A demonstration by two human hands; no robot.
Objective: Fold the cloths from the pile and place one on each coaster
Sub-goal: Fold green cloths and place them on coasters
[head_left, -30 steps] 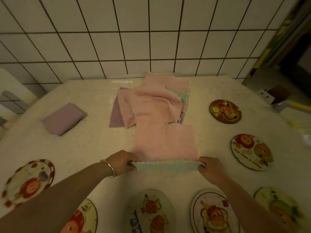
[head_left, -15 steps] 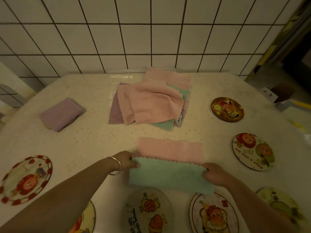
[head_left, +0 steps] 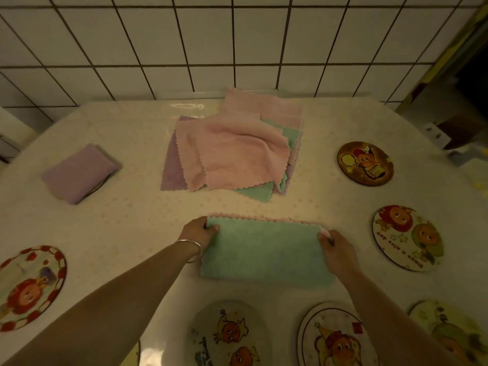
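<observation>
A cloth, green on one side and pink on the other, lies folded in half on the table, green side up, with a pink scalloped edge showing along its far side. My left hand pinches its far left corner and my right hand pinches its far right corner. Behind it sits the pile of cloths, pink, green and purple. A folded purple cloth rests on a coaster at the left. Several round cartoon coasters ring the table, among them ones at the right and the front.
More coasters lie at the front, the left and the right corner. A white tiled wall stands behind the table. The table's right edge drops to a dark floor area.
Both hands carried the cloth's near edge away from me and laid it onto the far edge, so the pink surface is now covered by the green side.
</observation>
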